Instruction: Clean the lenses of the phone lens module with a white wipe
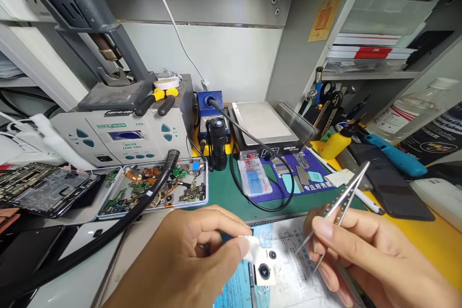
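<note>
My left hand (205,255) is closed, thumb and forefinger pinching a small white, soft-looking piece (255,251). The piece meets the upper edge of a phone camera module (264,272) with two black lenses; whether they are joined I cannot tell. Just below my fingertips, the module appears above a blue and white printed sheet (288,284). In my right hand (346,245) is a pair of metal tweezers (337,209), held between thumb and fingers. Their tips point down toward the sheet, slightly apart with nothing between them, to the right of the module.
A hot air station (133,134) stands back left, its black hose (119,228) crossing a tray (206,192) of small circuit boards. Behind the hands are a black flashlight (218,144) and a heating plate (263,122). A dark phone (393,187) lies right.
</note>
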`<state>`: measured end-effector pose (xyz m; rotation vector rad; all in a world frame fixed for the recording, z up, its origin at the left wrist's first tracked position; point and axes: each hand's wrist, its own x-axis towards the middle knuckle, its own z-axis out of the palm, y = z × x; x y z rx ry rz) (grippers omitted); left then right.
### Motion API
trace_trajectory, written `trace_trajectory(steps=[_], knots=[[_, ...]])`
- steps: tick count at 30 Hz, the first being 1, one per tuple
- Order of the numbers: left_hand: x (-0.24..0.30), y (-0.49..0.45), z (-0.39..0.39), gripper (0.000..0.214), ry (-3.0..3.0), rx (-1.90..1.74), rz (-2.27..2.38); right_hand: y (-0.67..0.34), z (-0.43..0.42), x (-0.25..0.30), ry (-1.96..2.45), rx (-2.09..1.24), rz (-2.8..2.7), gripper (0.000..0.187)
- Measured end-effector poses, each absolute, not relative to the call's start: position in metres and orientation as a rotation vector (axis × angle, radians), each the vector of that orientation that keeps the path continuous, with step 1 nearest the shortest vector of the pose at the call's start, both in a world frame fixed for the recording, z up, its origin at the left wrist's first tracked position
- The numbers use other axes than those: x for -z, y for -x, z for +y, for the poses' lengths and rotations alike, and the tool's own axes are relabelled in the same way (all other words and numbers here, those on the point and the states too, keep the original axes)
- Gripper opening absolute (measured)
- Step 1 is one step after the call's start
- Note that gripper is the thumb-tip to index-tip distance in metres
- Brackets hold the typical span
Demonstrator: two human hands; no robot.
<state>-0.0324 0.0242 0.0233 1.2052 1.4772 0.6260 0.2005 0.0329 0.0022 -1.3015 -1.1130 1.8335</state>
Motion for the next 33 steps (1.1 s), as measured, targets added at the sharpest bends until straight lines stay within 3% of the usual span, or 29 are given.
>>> trace_trajectory(steps=[6,16,33], knots=[[-0.0252,0.0314,0.0186,0.014,-1.094,-0.755,1.453,-0.2017,0.0331,-0.0034,1.244,-1.811,-1.180,0.031],[-0.0201,0.0387,0.0166,0.025,-1.116,-0.653,1.437,-0.2042,0.0334,0.0011,1.179,-1.787,-1.215,0.030],[-0.0248,0.0311,0.0169,0.019,-1.068,-0.648,1.573,-0.1986,0.0315,-0.0058,1.205,-1.749,-1.231,0.028]])
